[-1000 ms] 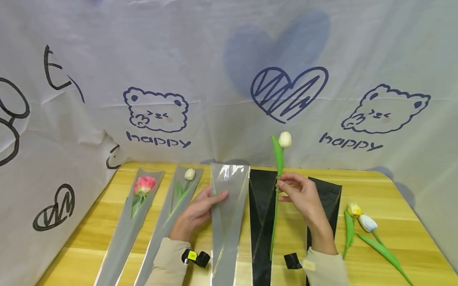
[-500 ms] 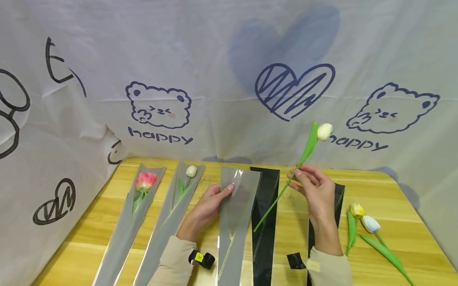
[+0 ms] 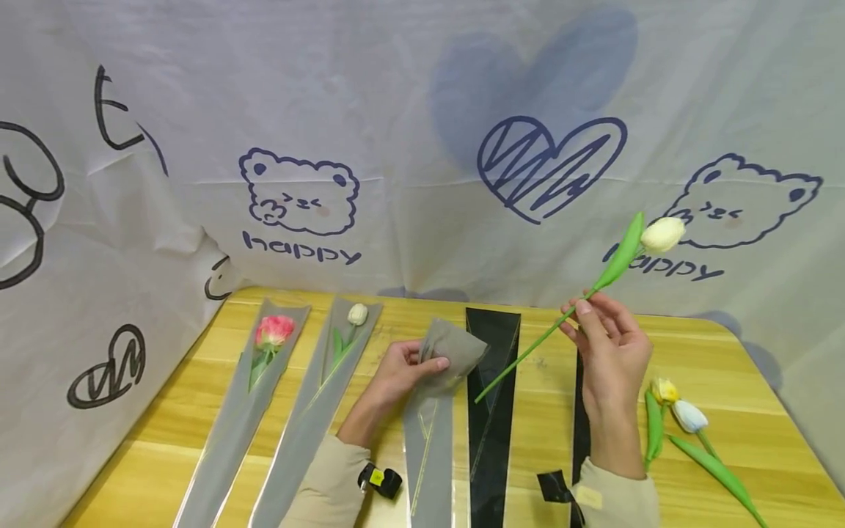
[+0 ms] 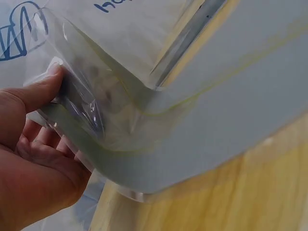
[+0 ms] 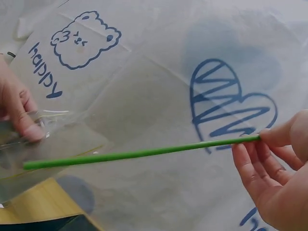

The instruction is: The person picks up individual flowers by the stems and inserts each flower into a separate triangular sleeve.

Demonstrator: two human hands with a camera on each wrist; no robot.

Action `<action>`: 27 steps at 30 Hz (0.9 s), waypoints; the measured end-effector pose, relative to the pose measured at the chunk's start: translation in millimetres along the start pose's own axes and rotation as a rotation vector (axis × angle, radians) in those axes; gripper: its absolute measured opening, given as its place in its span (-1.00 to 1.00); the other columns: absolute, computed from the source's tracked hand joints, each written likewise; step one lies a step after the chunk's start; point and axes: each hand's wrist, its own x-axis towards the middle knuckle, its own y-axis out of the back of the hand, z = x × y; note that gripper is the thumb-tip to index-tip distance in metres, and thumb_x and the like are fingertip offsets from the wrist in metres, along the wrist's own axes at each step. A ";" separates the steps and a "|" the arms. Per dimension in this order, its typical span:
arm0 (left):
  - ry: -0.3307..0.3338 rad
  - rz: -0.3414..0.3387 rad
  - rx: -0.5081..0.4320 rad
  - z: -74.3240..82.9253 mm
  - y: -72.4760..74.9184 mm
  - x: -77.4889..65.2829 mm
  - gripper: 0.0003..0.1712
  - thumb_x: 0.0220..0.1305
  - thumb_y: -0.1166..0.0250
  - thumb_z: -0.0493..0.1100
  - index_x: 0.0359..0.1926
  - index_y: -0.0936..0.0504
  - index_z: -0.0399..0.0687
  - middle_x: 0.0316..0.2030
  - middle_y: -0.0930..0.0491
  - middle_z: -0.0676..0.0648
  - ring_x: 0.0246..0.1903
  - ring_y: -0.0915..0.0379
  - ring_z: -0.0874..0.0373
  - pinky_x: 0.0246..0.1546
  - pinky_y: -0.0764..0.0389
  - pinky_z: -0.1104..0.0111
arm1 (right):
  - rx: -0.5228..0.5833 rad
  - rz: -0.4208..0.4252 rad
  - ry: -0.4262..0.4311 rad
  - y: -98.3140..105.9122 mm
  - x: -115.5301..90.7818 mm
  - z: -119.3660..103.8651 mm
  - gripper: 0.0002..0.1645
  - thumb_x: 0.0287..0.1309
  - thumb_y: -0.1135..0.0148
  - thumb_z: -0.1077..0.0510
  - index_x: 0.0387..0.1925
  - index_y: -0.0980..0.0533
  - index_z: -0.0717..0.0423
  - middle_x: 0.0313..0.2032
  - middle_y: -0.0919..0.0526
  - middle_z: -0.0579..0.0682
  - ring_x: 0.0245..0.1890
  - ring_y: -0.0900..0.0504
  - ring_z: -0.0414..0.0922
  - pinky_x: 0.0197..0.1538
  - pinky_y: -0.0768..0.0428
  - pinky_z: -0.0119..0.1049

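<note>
My left hand [image 3: 403, 370] pinches the upper end of a grey, partly see-through flower sleeve [image 3: 432, 433], thumb on top. That end is lifted and bent toward me, while the lower part lies along the table. In the left wrist view the sleeve's mouth [image 4: 103, 96] gapes between its clear front and grey back. My right hand [image 3: 614, 359] pinches the green stem [image 3: 528, 353] of a white tulip [image 3: 662, 235] between thumb and fingers. The bloom points up and right; the stem slants down left. In the right wrist view the stem's lower end appears in front of the sleeve.
Left on the wooden table [image 3: 158, 411] lie a sleeved pink flower [image 3: 273, 331] and a sleeved white tulip [image 3: 357, 315]. A black sleeve [image 3: 488, 440] lies right of the grey one, another under my right arm. Yellow [image 3: 664, 390] and pale blue [image 3: 690, 416] flowers lie far right.
My right hand has moved right and tilted the tulip from upright to slanting. My left hand has shifted right, moving from the sleeve's edge to lift and bend its upper end.
</note>
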 end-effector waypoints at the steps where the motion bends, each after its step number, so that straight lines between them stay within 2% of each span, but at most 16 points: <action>1: -0.006 -0.003 0.014 0.3 -1.2 0.0 -0.79 0.26 -0.44 -0.37 -0.17 -0.68 -0.50 -0.38 -0.74 -0.07 -0.42 -0.56 0.25 -0.36 -0.56 0.45 | 0.020 0.008 0.037 -0.7 -1.2 -3.8 -0.65 0.23 -0.43 0.30 -0.02 -0.58 0.45 -0.24 -0.73 0.17 -0.24 -0.74 -0.03 -0.18 -0.73 -0.25; 7: -0.033 -0.020 0.057 1.7 -3.6 -0.8 -0.75 0.23 -0.46 -0.38 -0.12 -0.68 -0.49 -0.35 -0.75 -0.14 -0.44 -0.56 0.24 -0.40 -0.54 0.46 | 0.174 0.038 0.279 -5.9 -9.4 -27.8 -0.63 0.14 -0.45 0.43 -0.08 -0.54 0.60 -0.28 -0.68 0.27 -0.30 -0.73 0.07 -0.27 -0.74 -0.24; 11: -0.052 -0.032 0.098 3.2 -3.5 -1.3 -0.76 0.23 -0.47 -0.37 -0.13 -0.69 -0.47 -0.35 -0.75 -0.17 -0.45 -0.54 0.23 -0.41 -0.52 0.46 | 0.247 0.045 0.348 -11.6 -13.5 -35.1 -0.65 0.10 -0.43 0.50 -0.11 -0.51 0.64 -0.27 -0.65 0.32 -0.30 -0.70 0.13 -0.28 -0.74 -0.21; 13: -0.058 -0.039 0.113 4.6 -4.0 -1.7 -0.76 0.23 -0.48 -0.36 -0.13 -0.69 -0.46 -0.35 -0.75 -0.18 -0.44 -0.55 0.23 -0.40 -0.52 0.45 | 0.248 0.045 0.350 -14.9 -15.4 -35.1 -0.66 0.10 -0.43 0.51 -0.12 -0.51 0.64 -0.29 -0.65 0.31 -0.30 -0.70 0.13 -0.28 -0.74 -0.21; 16: -0.063 -0.044 0.118 7.6 -5.4 -3.0 -0.76 0.23 -0.48 -0.35 -0.13 -0.70 -0.45 -0.35 -0.75 -0.18 -0.44 -0.55 0.23 -0.38 -0.53 0.44 | 0.193 0.006 0.347 -18.9 -17.8 -31.6 -0.69 0.14 -0.41 0.48 -0.14 -0.52 0.62 -0.30 -0.66 0.28 -0.30 -0.72 0.09 -0.25 -0.74 -0.22; 22: -0.078 -0.040 0.131 15.7 -9.9 -4.0 -0.77 0.24 -0.47 -0.34 -0.15 -0.70 -0.45 -0.36 -0.75 -0.13 -0.45 -0.52 0.26 -0.42 -0.48 0.45 | 0.061 -0.155 0.261 -24.1 -21.9 -20.0 -0.77 0.20 -0.36 0.47 -0.16 -0.53 0.56 -0.27 -0.67 0.22 -0.25 -0.77 0.01 -0.16 -0.72 -0.19; 27: -0.090 -0.057 0.128 24.5 -13.6 -5.6 -0.79 0.25 -0.47 -0.34 -0.19 -0.70 -0.44 -0.42 -0.71 -0.04 -0.46 -0.51 0.27 -0.43 -0.47 0.44 | -0.062 -0.239 0.192 -28.8 -24.7 -11.7 -0.77 0.23 -0.37 0.43 -0.17 -0.53 0.55 -0.26 -0.70 0.20 -0.23 -0.79 -0.01 -0.11 -0.71 -0.17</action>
